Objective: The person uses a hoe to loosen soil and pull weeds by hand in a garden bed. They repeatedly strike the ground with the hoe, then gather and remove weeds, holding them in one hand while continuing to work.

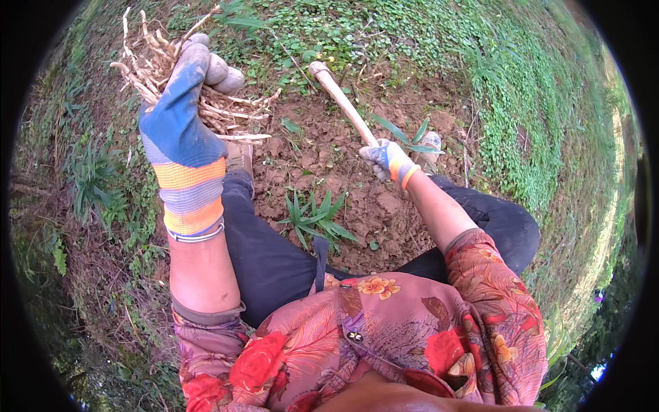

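Observation:
My left hand (180, 108), in a blue, grey and orange work glove, is raised at the upper left and closed around a bundle of pale, thin roots (154, 64). The roots stick out on both sides of the fist. My right hand (386, 158), gloved alike, grips the lower part of a wooden tool handle (344, 100) near the middle right. The handle slants up and left to a thick rounded end; the tool's head is not visible.
Loose reddish-brown soil (329, 149) lies between my legs. A small leafy plant (320, 216) grows there. Low green ground cover (520, 113) spreads over the slope ahead and right. My shoes (429, 147) rest at the soil's edges.

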Demonstrator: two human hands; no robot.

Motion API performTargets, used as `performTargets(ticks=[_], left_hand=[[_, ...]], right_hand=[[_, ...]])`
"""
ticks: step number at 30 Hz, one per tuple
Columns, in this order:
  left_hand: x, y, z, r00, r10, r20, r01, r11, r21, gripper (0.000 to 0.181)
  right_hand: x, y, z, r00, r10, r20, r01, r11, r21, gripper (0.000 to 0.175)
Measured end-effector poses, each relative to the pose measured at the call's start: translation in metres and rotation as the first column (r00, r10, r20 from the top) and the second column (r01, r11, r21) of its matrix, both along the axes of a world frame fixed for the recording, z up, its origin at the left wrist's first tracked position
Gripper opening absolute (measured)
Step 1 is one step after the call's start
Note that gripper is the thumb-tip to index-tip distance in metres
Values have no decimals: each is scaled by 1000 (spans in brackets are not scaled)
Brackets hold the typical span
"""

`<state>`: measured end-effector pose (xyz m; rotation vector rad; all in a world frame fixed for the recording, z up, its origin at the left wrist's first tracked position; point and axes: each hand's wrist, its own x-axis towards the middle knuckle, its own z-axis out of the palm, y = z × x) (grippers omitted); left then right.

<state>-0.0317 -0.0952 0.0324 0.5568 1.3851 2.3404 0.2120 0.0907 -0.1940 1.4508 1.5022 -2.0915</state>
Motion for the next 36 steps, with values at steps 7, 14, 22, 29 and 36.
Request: performTargets(ticks=[7,14,22,29,36], left_hand=[[7,-2,6,991,9,-135,-16,999,-51,30],[10,-3,6,998,-49,38,49,999,-10,35],[18,-10,13,995,-83,50,87,993,-74,37],[15,-22,19,996,-87,27,88,996,-22,29],[15,-26,18,995,-96,-4,96,995,-37,30]], right_hand=[[-3,10,-7,960,-183,-211,256,878,405,36],[-46,-14,7,800,-371,-471,599,532,599,24],[-86,-18,55,723,-164,-671,662,441,606,14],[-112,-3,81,674,-5,-739,704,306,641,14],[-157,37,99,810,115,-576,558,153,816,33]])
